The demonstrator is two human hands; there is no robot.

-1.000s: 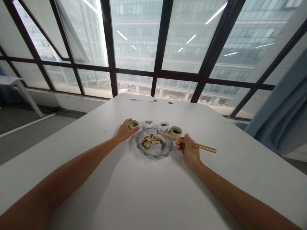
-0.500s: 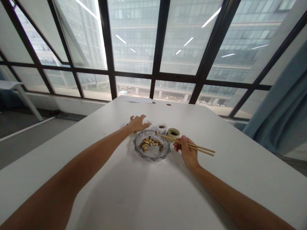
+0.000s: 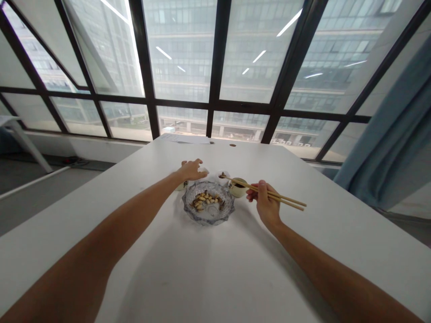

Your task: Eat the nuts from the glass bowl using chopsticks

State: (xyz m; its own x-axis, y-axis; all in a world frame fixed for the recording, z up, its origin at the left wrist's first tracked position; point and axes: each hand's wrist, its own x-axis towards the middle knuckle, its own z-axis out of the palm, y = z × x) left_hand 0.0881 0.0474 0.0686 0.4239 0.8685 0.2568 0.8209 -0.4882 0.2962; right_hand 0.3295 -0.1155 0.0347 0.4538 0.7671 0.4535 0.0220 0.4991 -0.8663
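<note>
My left hand (image 3: 191, 170) reaches past the glass bowl, thumb and forefinger spread about a small white cup (image 3: 204, 170), which is partly hidden. My right hand (image 3: 266, 202) grips a pair of wooden chopsticks (image 3: 279, 197). Their tips are at the mouth of a second white cup (image 3: 220, 180), where small brown pieces show; whether they pinch one I cannot make out. Under the chopsticks is a cream cup (image 3: 237, 191) with dark contents. Nearest me, the clear glass bowl (image 3: 208, 220) holds yellowish and dark nut-like or seed-like pieces (image 3: 204, 198).
Another cream cup (image 3: 182, 185) with a dark mark stands beside my left wrist, partly covered. Papers (image 3: 191, 139) and a small brown disc (image 3: 232, 145) lie at the far end of the white table (image 3: 188, 278). Windows rise behind, with a blue curtain (image 3: 380, 148) at right.
The chopstick tips have moved from above the glass bowl's far rim to the second white cup. My left hand keeps its place by the first cup. The view has shifted slightly.
</note>
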